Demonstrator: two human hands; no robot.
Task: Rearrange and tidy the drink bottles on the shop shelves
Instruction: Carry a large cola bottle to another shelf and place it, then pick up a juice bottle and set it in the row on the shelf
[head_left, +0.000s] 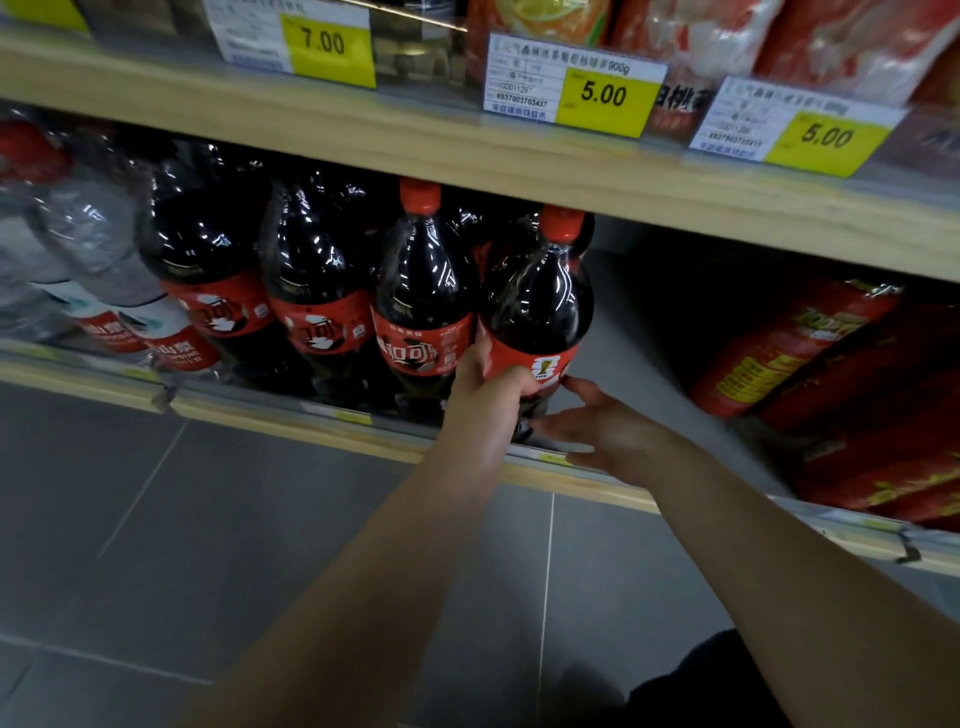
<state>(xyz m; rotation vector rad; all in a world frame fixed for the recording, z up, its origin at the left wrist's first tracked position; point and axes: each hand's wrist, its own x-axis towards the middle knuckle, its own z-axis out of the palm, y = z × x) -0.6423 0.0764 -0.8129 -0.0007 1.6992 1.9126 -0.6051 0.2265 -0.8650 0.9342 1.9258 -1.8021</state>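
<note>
- A cola bottle (537, 306) stood upright at the right end of a row of dark bottles (317, 291) on the lower shelf (332, 415), near its front edge.
- The left hand (485, 387) wrapped around its red label from the left, gripping it.
- The right hand (605, 426) lay open just right of the bottle's base, fingertips at the label's edge; actual contact could not be told.
- Clear water bottles (98, 291) stood far left; red packs (810, 358) lay well to the right.
- Yellow price tags (605, 98) hung above.
</note>
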